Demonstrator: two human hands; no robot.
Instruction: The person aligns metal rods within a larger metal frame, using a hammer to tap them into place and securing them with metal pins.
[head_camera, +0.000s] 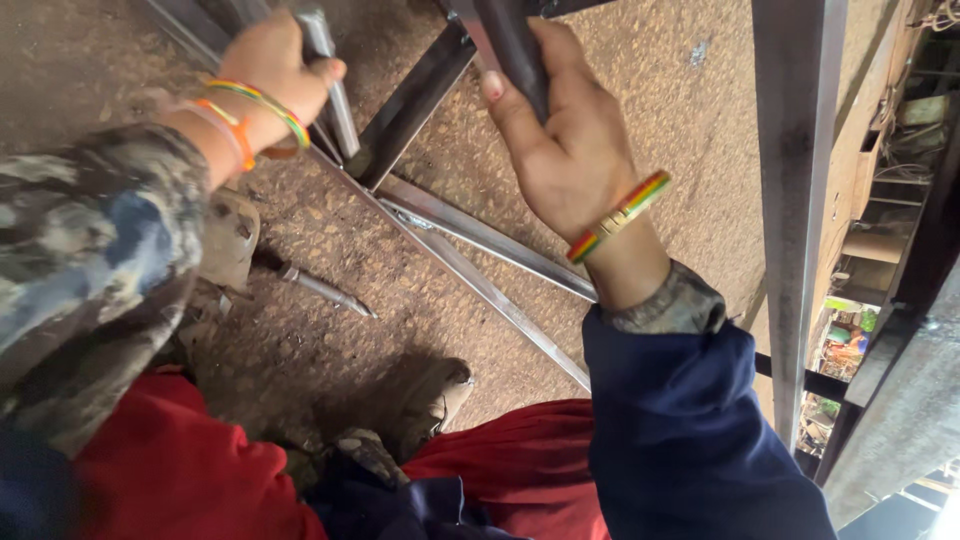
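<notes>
View looking down at a rough, gritty concrete floor (330, 250). The left hand (275, 70), wearing striped and orange bracelets, has its grip closed around a slim, shiny steel tube (335, 90). To the right of that tube, the right hand (565, 150), with a striped beaded bracelet, has its grip closed around a dark square metal bar (510, 40). Below both hands, long flat steel strips (480, 235) lie crossed on the floor beside a worn, dusty shoe (430, 400).

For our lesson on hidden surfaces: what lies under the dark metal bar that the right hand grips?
Under the dark metal bar gripped by the right hand lie thin steel strips on the rough ground. The bar's lower end hides where it meets them.
</notes>
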